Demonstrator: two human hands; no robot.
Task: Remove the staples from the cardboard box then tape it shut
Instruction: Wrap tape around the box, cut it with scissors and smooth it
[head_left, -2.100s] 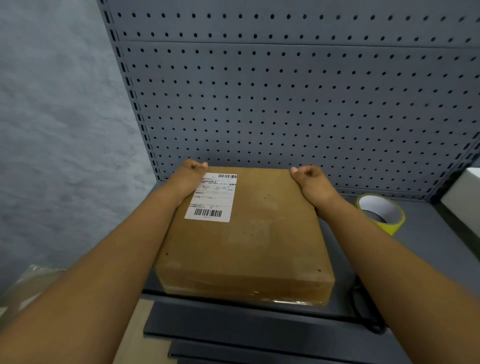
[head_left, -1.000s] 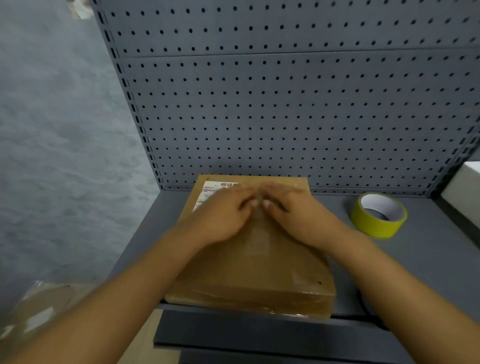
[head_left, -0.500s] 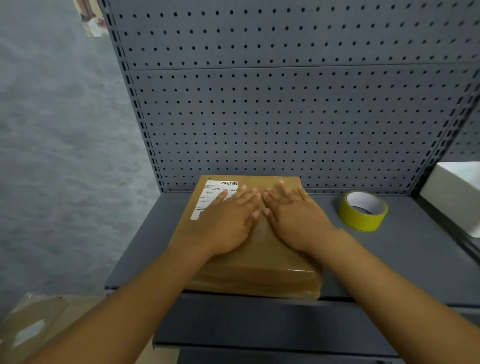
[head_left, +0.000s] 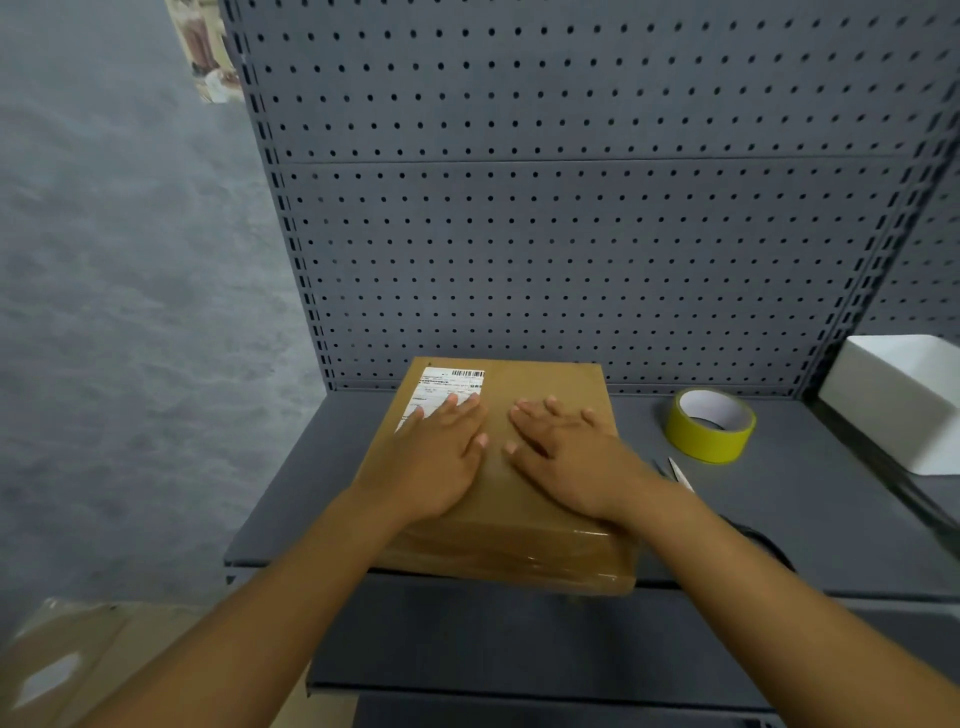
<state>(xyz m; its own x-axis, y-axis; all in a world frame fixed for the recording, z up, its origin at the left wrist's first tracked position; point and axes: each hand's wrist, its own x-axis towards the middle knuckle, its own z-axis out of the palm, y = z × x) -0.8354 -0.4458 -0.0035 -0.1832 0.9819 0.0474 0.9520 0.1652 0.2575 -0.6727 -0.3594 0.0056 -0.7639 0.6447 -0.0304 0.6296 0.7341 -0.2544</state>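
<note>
A: Fingers (head_left: 470, 402)?
B: Straight, gripping nothing; left hand (head_left: 439, 457) and right hand (head_left: 566, 457) press flat on the cardboard box (head_left: 545, 379), lying on the tabletop (head_left: 810, 519) by the tape roll (head_left: 710, 425)
A: Handling?
B: Probably light, stiff; glossy front may slip; grip its side edges

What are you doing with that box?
A person is pressing both hands flat on top of a cardboard box on a grey shelf. The left hand partly covers the white label; the right hand lies beside it. A roll of yellow tape and scissors wait to the right, untouched.
</note>
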